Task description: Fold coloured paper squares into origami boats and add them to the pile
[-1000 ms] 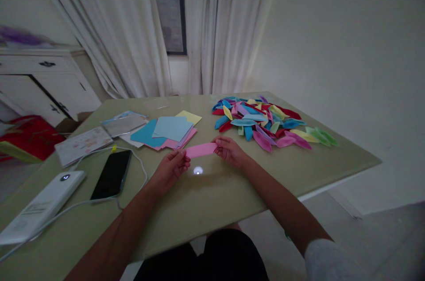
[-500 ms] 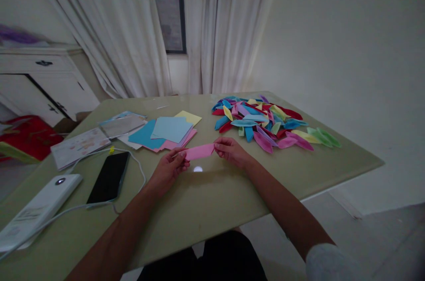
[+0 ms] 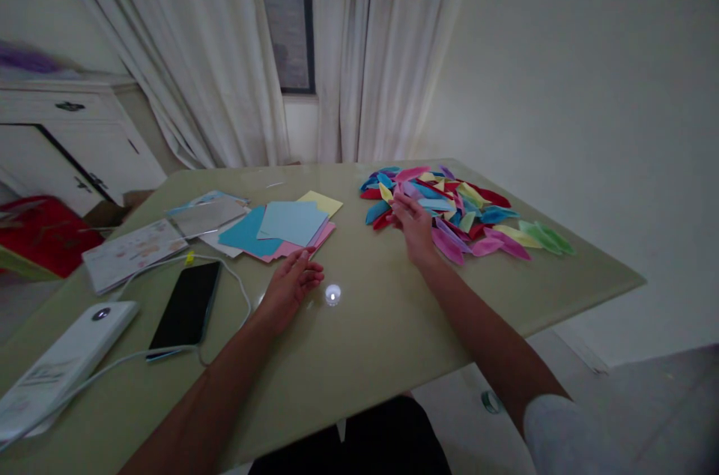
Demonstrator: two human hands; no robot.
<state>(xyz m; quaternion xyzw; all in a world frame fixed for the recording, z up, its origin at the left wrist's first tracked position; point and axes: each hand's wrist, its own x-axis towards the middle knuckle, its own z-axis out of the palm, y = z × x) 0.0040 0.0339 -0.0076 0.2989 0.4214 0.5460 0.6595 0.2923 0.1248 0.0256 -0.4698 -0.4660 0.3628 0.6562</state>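
My right hand [image 3: 414, 225] reaches over the near left edge of a heap of folded paper pieces [image 3: 483, 216] in pink, blue, red, yellow and green. Its fingers are stretched out and hold nothing. A pink folded piece [image 3: 411, 174] lies on the heap just beyond the fingertips. My left hand [image 3: 293, 282] rests on the green table [image 3: 359, 340] with its fingers loosely apart and empty. It lies just in front of a stack of flat paper sheets [image 3: 281, 226] in blue, pink and yellow.
A black phone [image 3: 188, 304] lies at the left with a white cable running to a white power bank [image 3: 61, 362]. Printed sheets [image 3: 132, 250] lie behind them. A white cabinet [image 3: 67, 138] and curtains [image 3: 225, 48] stand beyond the table. A lamp's reflection [image 3: 333, 294] shines on the tabletop.
Both hands have let go of the pink folded strip. My right hand moved forward and right to the heap, where a pink piece now lies. My left hand sank onto the table.
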